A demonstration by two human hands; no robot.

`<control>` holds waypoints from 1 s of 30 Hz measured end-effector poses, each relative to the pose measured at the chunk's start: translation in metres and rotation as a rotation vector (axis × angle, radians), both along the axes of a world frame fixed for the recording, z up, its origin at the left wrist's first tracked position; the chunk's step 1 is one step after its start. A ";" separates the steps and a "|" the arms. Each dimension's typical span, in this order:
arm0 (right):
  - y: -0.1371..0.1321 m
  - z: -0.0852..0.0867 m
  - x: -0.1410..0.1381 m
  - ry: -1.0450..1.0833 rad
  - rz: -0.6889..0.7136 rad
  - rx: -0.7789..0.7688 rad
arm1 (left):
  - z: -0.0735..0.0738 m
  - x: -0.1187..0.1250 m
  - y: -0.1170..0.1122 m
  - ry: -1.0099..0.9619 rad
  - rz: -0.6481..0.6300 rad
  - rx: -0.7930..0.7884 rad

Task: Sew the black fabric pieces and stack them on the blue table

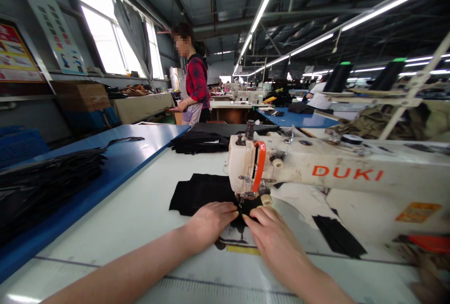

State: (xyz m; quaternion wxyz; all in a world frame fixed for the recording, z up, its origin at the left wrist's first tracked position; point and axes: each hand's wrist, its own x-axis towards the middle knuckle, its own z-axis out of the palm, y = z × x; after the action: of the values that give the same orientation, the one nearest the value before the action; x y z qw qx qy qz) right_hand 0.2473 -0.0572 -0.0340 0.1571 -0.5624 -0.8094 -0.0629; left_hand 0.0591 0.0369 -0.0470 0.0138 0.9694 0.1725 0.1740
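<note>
A black fabric piece (200,193) lies flat on the sewing machine bed, partly under the machine head (242,165). My left hand (213,222) presses on the fabric's near edge just left of the needle, fingers together and closed on it. To the right of the needle, my right hand (272,229) has its thumb and fingers closed on the near edge of the same piece. Both sets of fingertips are close to the presser foot, and they partly hide the cloth there. The white sewing machine (344,172) has "DUKI" in orange letters and an orange lever (259,165).
Small black strips (339,236) lie right of my right hand. Stacked black fabric (200,140) sits behind the machine bed. Another black pile (45,186) covers part of the blue table (154,137) at left. Thread cones (337,78) stand above. A person (197,79) stands farther back.
</note>
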 end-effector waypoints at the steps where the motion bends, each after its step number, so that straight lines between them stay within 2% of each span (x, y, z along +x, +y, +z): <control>1: 0.000 0.000 0.000 0.000 0.000 -0.001 | 0.000 0.000 0.000 0.000 -0.002 -0.003; 11: 0.003 0.001 -0.001 0.007 -0.015 0.000 | 0.003 0.001 0.005 0.013 -0.030 0.009; 30: 0.003 0.000 -0.002 0.013 -0.054 0.055 | 0.003 0.007 0.012 -0.004 0.007 -0.010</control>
State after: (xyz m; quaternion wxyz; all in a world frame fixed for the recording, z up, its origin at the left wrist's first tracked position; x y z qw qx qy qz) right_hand 0.2449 -0.0538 -0.0336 0.1758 -0.5800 -0.7908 -0.0858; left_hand 0.0662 0.0493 -0.0441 0.0186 0.9684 0.1767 0.1752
